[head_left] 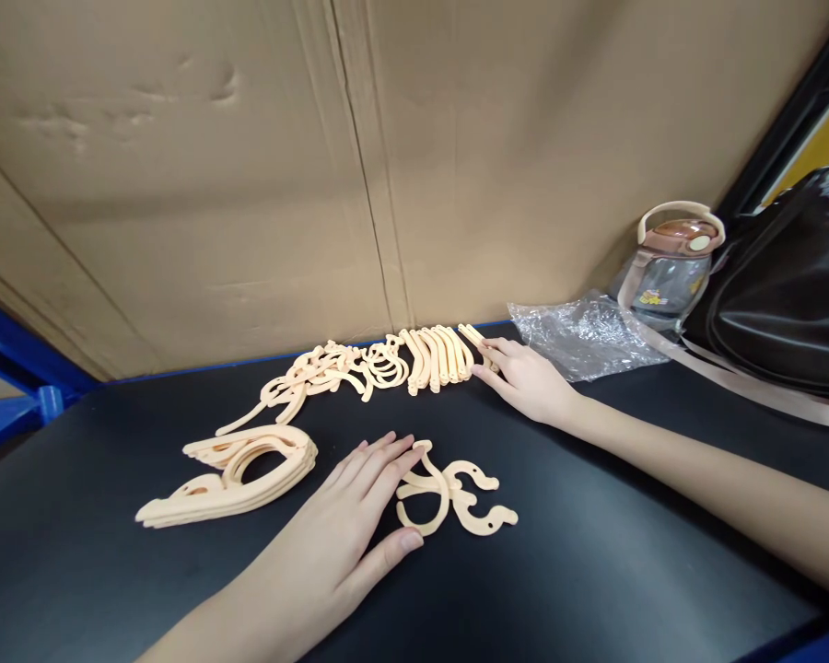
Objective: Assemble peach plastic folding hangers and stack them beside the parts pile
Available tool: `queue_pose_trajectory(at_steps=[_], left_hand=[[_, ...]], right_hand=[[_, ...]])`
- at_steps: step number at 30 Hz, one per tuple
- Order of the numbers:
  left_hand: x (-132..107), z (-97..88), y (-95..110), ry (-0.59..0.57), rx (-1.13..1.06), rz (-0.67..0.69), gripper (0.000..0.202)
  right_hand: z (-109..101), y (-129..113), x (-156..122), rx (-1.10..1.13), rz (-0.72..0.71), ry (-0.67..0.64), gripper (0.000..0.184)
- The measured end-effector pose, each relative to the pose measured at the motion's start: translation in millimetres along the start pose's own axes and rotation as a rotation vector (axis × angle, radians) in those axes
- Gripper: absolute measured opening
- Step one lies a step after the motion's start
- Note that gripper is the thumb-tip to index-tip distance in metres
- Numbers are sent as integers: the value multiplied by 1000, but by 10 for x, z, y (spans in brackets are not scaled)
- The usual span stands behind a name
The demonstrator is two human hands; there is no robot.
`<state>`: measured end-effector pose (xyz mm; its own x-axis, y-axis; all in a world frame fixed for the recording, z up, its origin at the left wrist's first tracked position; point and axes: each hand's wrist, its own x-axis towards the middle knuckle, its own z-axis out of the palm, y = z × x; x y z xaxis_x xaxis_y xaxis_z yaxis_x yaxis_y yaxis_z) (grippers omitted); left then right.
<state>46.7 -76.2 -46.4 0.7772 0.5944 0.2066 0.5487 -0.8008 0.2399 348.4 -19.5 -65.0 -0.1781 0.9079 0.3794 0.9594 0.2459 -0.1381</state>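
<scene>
My left hand (359, 506) lies flat on the black table (594, 552), fingers stretched out, its fingertips and thumb touching a small cluster of peach plastic hook pieces (456, 497). My right hand (529, 379) reaches to the far side and its fingertips rest on the right end of a row of peach curved pieces (437, 354) standing side by side. One piece seems pinched between its fingers. To the left of that row lies a loose line of more peach pieces (324, 373). A flat stack of larger peach pieces (239, 474) sits left of my left hand.
A cardboard wall (318, 184) rises behind the table. At the back right lie a crumpled clear plastic bag (584, 336), a clear water bottle with a pink lid (670, 267) and a black bag (788, 295) with a strap. Blue metal frame (14, 368) shows at left.
</scene>
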Motion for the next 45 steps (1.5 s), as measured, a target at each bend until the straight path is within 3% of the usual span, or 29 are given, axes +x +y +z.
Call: queue_pose_trajectory(at_steps=[10, 22, 28, 34, 37, 41, 45], left_hand=[[-6, 0, -11, -6, 9, -8, 54], [9, -70, 56, -100, -29, 71, 52], [-11, -73, 72, -96, -71, 88, 54], [-19, -74, 77, -65, -40, 93, 53], [-20, -75, 77, -68, -48, 95, 52], [-19, -83, 83, -85, -87, 89, 53], [-8, -107, 90, -92, -114, 77, 53]], right_hand=[[-12, -18, 0, -81, -4, -24, 58], [-311, -318, -178, -377, 61, -85, 39], [-537, -229, -230, -479, 101, -103, 34], [-451, -142, -160, -429, 218, -262, 22], [-436, -114, -184, -407, 182, -311, 13], [-564, -104, -301, -345, 63, -396, 6], [-714, -208, -376, -47, -106, -484, 9]])
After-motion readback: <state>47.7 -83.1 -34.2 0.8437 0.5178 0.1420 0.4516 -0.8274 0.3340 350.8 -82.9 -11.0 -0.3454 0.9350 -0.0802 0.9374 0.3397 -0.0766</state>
